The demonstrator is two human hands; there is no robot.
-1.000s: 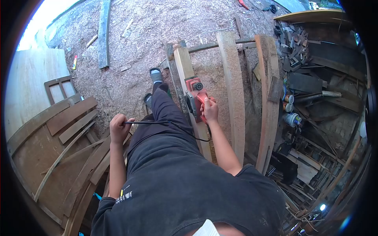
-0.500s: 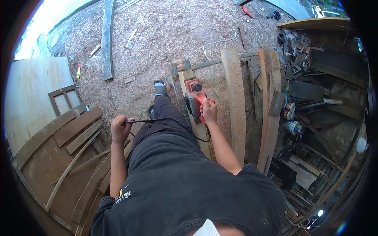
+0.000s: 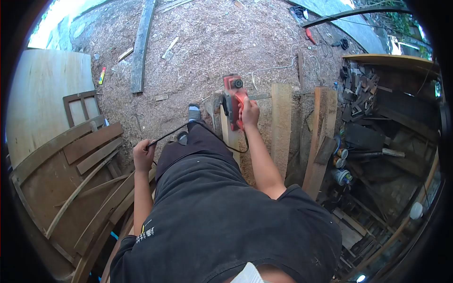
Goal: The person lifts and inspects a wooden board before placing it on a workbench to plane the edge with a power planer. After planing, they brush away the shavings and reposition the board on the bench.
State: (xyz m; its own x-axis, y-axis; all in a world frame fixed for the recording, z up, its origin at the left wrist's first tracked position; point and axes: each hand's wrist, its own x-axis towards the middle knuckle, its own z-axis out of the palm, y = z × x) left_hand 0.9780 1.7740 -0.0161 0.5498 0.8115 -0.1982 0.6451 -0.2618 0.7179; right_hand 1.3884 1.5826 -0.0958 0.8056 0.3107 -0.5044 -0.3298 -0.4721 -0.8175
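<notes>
With the middle of the view as the centre of the dial, the red power planer (image 3: 233,104) sits at 12 o'clock, over the far end of a pale beam (image 3: 230,140), its nose reaching up to about where the wood stops; the tool is slightly blurred, so I can't fairly say whether its base lies flat there. The right hand (image 3: 249,113), just toward 1 o'clock, has its fingers wrapped round the planer's handle. At 9 o'clock the left hand (image 3: 144,154) is closed on a black cord (image 3: 170,134), which is lifted at that side, crosses in front of the thighs, dips and curves up to the tool's rear. A second beam (image 3: 281,122) stretches alongside at 2 o'clock, well apart from the first, and beyond it lies a third timber (image 3: 320,111) with a short dark block (image 3: 324,150) against it. Shavings cover the ground (image 3: 203,52), where a sandalled foot (image 3: 194,113) stands near the beam's left side. A long grey plank (image 3: 143,47) lies toward 11 o'clock, a plywood sheet (image 3: 54,85) near 10, a heap of offcuts (image 3: 361,92) far out at 2, and a white tub (image 3: 340,177) between 3 and 4.
</notes>
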